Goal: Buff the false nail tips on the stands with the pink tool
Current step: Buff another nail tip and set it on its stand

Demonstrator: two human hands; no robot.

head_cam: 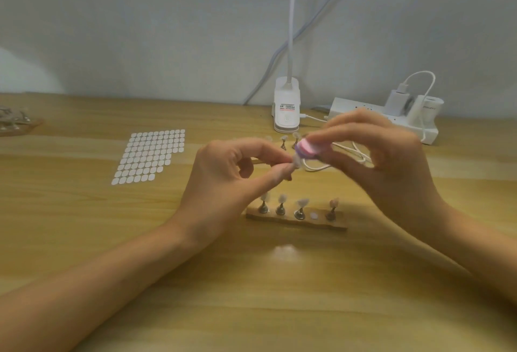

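Above the tabletop (251, 295), mid-frame, both hands meet. Left hand (232, 172): thumb and forefinger pinch one small stand carrying a nail tip (297, 160), other fingers curled. Right hand (386, 161): fingertips grip the pink tool (307, 148) from both sides, its end just over the held tip. Motion blur here, so contact looks likely but cannot be confirmed.

Below the hands, a wooden base (296, 221) lies on the tabletop with four tipped stands (280, 207) upright on it and one bare white spot (314, 215) between the third and fourth. A second row (283, 143) stands behind the hands, partly hidden.

A sticker sheet (151, 155) lies well to the left. At the rear sit a clip lamp (286, 108), a power strip (391, 119) and a white cable (344, 155).
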